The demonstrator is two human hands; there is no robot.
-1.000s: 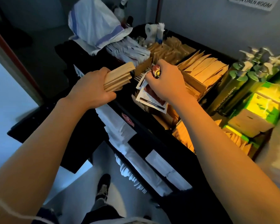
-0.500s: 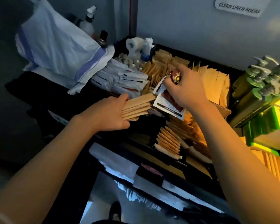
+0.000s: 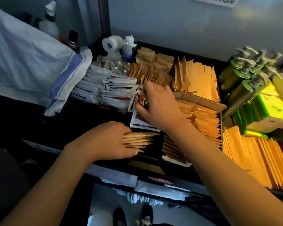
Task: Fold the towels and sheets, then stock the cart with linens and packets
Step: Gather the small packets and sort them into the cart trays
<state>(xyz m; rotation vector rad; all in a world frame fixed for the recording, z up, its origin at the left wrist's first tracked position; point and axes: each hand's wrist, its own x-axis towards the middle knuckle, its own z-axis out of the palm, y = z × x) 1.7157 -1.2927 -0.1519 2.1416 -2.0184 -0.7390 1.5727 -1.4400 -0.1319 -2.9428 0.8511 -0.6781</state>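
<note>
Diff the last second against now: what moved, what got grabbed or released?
Left hand lowered its stack of brown packets toward the cart's near compartment. Right hand carried the white sachets back beside the white packets. Nothing released; both grips unchanged.

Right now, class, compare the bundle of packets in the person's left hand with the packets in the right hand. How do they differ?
The left hand grips a stack of plain tan packets, lying flat and low in a dark compartment of the cart. The right hand pinches white printed packets with red and black markings, higher up, plus a small dark item too blurred to name. Both bundles are flat sachets, each held in one hand over the cart.
</note>
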